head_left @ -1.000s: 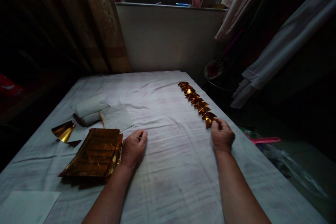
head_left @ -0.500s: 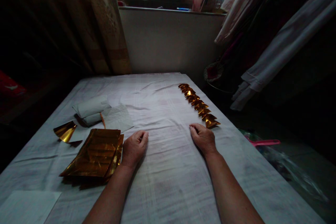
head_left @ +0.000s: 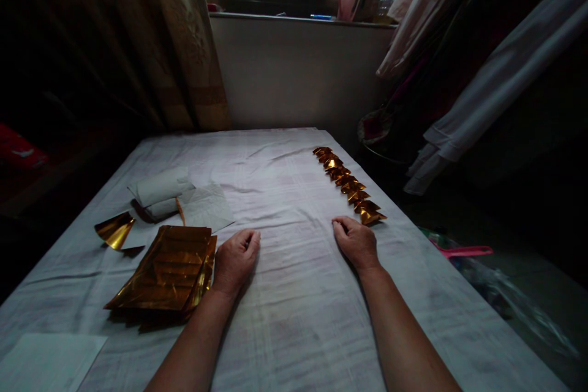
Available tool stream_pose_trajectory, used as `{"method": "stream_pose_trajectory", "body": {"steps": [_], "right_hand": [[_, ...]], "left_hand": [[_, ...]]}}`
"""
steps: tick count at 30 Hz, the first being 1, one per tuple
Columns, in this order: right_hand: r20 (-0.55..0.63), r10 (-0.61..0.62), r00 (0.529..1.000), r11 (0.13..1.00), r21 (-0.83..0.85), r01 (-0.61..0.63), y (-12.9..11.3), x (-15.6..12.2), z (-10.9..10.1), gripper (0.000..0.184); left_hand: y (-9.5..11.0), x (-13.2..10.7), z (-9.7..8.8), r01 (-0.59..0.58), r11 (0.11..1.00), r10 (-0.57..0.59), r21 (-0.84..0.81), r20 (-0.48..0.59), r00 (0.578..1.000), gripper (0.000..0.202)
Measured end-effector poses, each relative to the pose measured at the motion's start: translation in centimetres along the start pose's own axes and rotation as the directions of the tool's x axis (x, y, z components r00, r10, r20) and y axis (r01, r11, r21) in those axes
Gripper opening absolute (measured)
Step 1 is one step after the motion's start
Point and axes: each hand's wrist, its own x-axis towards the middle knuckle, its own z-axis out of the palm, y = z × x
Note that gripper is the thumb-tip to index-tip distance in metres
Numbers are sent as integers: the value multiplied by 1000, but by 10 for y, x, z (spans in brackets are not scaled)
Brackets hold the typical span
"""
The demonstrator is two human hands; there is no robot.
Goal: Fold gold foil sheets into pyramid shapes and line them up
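Note:
My left hand (head_left: 236, 259) rests on the cloth in a loose fist, with nothing seen in it. Right beside it lies a stack of gold foil paper sheets (head_left: 168, 269), their edges uneven. My right hand (head_left: 356, 242) is also curled closed on the cloth, with nothing showing between the fingers. Just beyond it a row of folded gold paper pieces (head_left: 348, 184) runs away along the table's right side; the nearest piece sits close to my knuckles. A loose curled gold sheet (head_left: 114, 231) lies left of the stack.
Crumpled grey-white paper (head_left: 160, 188) and a flat piece of it (head_left: 206, 205) lie behind the stack. A pale sheet (head_left: 50, 361) is at the near left. The cloth-covered table (head_left: 285, 153) ends below a window sill with a pink cup (head_left: 351, 0). Clothes (head_left: 496, 73) hang at right.

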Motion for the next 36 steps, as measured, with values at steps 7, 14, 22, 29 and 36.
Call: {"method": "stream_pose_trajectory", "body": {"steps": [7, 14, 22, 29, 36], "right_hand": [[14, 4, 1000, 1000, -6, -4, -3, 0, -3, 27], [22, 16, 1000, 999, -43, -16, -4, 0, -3, 26], [25, 14, 1000, 999, -42, -13, -1, 0, -1, 25], [2, -5, 1000, 999, -47, 5, -1, -1, 1, 26], [-20, -28, 999, 997, -75, 26, -3, -2, 2, 24]], "left_hand": [[-4, 0, 3, -30, 1000, 30, -5, 0, 1000, 36], [-2, 0, 1, -25, 1000, 25, -13, 10, 1000, 36], [-2, 0, 1, -28, 999, 29, -24, 8, 1000, 35], [-1, 2, 2, -41, 999, 40, 33, 11, 999, 33], [1, 1, 2, -61, 990, 60, 126, 10, 998, 32]]}}
